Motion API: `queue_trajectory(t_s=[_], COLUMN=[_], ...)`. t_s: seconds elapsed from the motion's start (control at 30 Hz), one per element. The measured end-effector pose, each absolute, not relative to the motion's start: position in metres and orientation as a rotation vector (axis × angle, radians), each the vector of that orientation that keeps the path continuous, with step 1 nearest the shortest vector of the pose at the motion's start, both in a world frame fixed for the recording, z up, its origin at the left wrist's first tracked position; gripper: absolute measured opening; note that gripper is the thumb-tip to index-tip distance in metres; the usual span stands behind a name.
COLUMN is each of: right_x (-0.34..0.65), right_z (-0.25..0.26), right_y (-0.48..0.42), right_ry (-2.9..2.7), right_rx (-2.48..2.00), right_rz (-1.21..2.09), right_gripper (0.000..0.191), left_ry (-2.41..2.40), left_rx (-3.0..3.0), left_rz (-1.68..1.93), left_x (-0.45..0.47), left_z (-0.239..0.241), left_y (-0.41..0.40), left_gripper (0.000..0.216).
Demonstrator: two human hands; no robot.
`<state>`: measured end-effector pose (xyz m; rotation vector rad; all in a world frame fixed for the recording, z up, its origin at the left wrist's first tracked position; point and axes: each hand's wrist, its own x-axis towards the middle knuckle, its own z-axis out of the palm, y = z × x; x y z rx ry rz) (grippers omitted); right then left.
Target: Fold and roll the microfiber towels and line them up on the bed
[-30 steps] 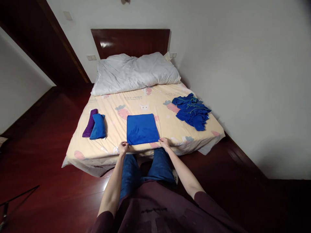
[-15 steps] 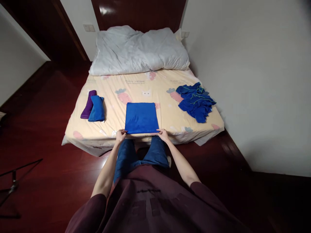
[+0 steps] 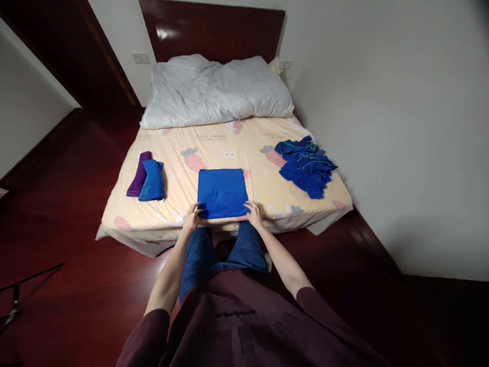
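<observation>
A folded blue cloth (image 3: 222,192) lies flat near the front edge of the bed (image 3: 214,148). My left hand (image 3: 192,216) grips its near left corner with fingers curled over the edge. At the near right corner, my right hand (image 3: 253,213) holds the cloth the same way. The near edge of the cloth looks slightly rolled up under my fingers. I stand at the foot of the bed in blue jeans and a dark red top.
A rolled purple cloth (image 3: 138,173) and a rolled blue cloth (image 3: 153,180) lie side by side on the left of the bed. A heap of blue garments (image 3: 305,165) sits on the right. A white duvet (image 3: 216,89) lies at the headboard. A dark stand (image 3: 17,295) is on the floor, left.
Both hands have closed over the near corners of the blue cloth and pushed its near edge slightly forward. The camera has tilted a little.
</observation>
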<state>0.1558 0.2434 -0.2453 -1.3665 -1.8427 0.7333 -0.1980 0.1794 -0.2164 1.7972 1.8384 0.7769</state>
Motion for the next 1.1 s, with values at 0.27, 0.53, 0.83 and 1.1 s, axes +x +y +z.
queue_trajectory(t_s=[0.27,0.53,0.83,1.1], right_x=[0.158,0.151,0.155,0.158], right_z=[-0.254,-0.256,-0.257,-0.25], right_y=[0.248,0.255,0.256,0.256], right_ry=[-1.684,-1.498,-1.326,-1.275], right_rx=[-1.373,-1.392,-1.446,-1.415], right_rz=[0.947,0.993,1.027,1.078], right_gripper=[0.047,0.036,0.031,0.037], left_ry=[1.682,1.811,1.89,1.963], left_rx=[1.748,1.598,1.53,1.453], left_rz=[0.71,0.785,0.837,0.838], left_x=[-0.206,-0.206,-0.209,-0.206], left_z=[-0.227,-0.226,-0.233,-0.237], left_y=[0.186,0.191,0.184,0.181], left_gripper=[0.052,0.051,0.032,0.03])
